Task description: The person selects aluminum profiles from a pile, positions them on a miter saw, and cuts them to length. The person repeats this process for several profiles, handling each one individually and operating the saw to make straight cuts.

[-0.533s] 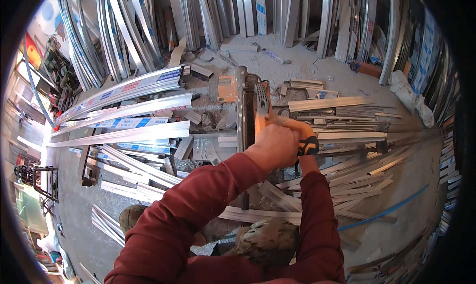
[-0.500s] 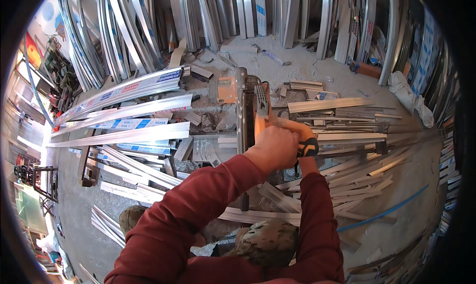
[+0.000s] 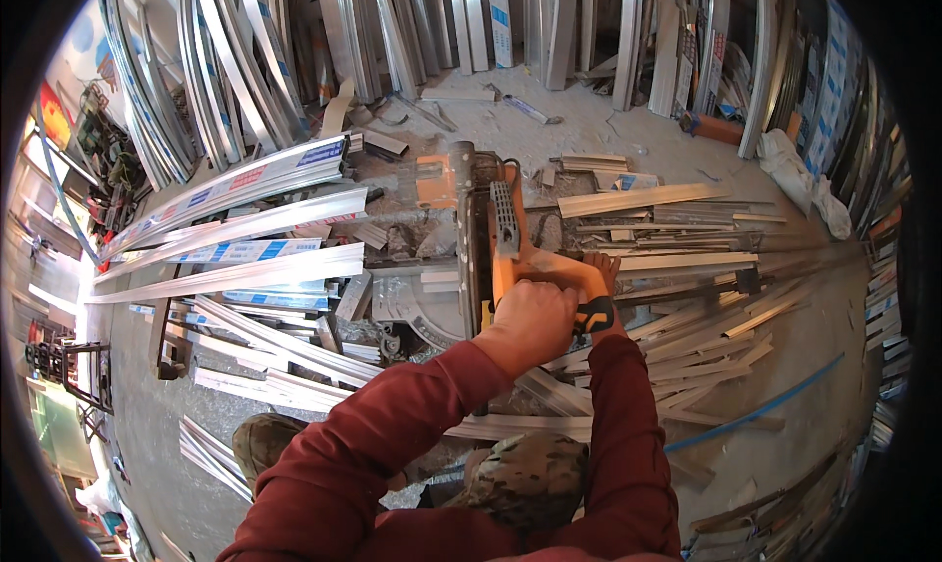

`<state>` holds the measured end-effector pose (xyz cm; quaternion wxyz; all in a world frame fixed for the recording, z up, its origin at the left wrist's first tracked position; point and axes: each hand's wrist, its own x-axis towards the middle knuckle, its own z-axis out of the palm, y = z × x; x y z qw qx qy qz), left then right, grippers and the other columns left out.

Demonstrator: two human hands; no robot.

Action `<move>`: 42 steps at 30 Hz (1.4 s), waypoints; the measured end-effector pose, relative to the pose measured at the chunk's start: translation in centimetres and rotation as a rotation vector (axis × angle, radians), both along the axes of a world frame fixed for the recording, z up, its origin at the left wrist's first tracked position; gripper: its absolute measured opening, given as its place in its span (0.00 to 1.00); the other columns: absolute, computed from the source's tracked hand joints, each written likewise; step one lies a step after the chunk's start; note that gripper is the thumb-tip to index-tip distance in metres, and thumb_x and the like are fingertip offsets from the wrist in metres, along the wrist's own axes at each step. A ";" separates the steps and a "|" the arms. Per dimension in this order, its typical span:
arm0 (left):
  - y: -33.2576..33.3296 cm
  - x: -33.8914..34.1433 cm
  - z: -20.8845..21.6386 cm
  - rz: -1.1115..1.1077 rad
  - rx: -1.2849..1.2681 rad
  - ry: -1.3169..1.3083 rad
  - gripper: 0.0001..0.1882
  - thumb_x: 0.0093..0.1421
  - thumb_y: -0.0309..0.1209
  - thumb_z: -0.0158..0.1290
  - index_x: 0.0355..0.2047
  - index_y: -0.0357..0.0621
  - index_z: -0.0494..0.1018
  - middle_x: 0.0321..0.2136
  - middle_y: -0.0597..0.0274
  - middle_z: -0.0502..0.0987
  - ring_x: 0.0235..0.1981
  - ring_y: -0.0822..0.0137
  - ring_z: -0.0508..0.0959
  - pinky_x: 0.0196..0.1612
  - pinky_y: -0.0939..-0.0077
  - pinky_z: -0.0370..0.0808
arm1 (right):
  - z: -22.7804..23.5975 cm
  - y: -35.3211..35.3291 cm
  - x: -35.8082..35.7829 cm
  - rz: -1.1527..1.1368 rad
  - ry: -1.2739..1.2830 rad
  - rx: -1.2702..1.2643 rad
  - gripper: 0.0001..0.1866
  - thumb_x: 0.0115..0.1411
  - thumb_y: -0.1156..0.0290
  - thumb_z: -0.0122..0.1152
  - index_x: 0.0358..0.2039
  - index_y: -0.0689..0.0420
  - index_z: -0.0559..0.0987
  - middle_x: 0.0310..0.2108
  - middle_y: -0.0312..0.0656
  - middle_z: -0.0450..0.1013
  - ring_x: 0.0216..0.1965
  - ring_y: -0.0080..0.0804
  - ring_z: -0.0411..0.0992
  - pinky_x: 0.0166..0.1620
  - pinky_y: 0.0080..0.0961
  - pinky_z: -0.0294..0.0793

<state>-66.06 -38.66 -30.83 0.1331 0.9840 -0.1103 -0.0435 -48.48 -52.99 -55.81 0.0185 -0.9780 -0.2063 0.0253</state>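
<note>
An orange and black miter saw [image 3: 504,223] stands on the floor in front of me. My left hand [image 3: 535,319] is closed around its orange handle [image 3: 564,270]. Just right of and beyond that grip, my right hand [image 3: 606,267] shows only in part. Its fingers stretch out past the handle, which covers the palm. They lie near the end of a long, pale metal profile [image 3: 687,261]; whether they touch it cannot be made out. Left of the blade housing, part of the saw's round grey base [image 3: 417,312] shows.
Long white and silver profiles [image 3: 231,274] fan out to the left. Cut strips [image 3: 706,356] litter the right, beside a blue strip [image 3: 765,420]. Upright profiles [image 3: 471,22] line the back wall. My knee in camouflage cloth [image 3: 525,479] is close below the saw.
My left hand and the saw handle have shifted slightly toward me. My right fingers now show beyond the handle, and more of the round base is visible. The whole view has slid a little.
</note>
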 end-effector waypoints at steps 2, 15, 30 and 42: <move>0.0 -0.6 -0.4 0.012 0.019 0.005 0.16 0.49 0.38 0.60 0.35 0.42 0.75 0.29 0.55 0.78 0.32 0.56 0.80 0.36 0.64 0.76 | -1.0 0.1 -0.1 0.020 -0.056 0.027 0.25 0.57 0.54 0.57 0.49 0.57 0.70 0.51 0.50 0.67 0.60 0.48 0.59 0.67 0.59 0.39; -1.0 -2.4 -3.9 0.022 0.058 -0.100 0.10 0.50 0.32 0.55 0.32 0.41 0.73 0.27 0.53 0.77 0.29 0.55 0.78 0.35 0.64 0.74 | 1.8 1.4 -0.8 -0.056 0.053 0.015 0.22 0.61 0.60 0.54 0.52 0.60 0.70 0.53 0.50 0.65 0.62 0.47 0.56 0.69 0.54 0.34; -1.5 -3.5 -5.9 0.013 0.089 -0.088 0.08 0.58 0.33 0.50 0.33 0.42 0.72 0.26 0.55 0.76 0.31 0.58 0.77 0.37 0.66 0.71 | 2.9 1.8 -1.5 -0.023 0.000 -0.009 0.46 0.47 0.34 0.63 0.51 0.62 0.70 0.53 0.50 0.67 0.61 0.46 0.59 0.68 0.56 0.36; 7.9 4.4 9.5 0.088 0.002 -0.253 0.11 0.56 0.38 0.58 0.35 0.46 0.79 0.30 0.56 0.82 0.32 0.58 0.82 0.37 0.64 0.77 | 4.7 3.1 -2.5 -0.006 0.068 -0.085 0.52 0.49 0.30 0.58 0.58 0.66 0.66 0.58 0.57 0.64 0.64 0.49 0.57 0.68 0.54 0.39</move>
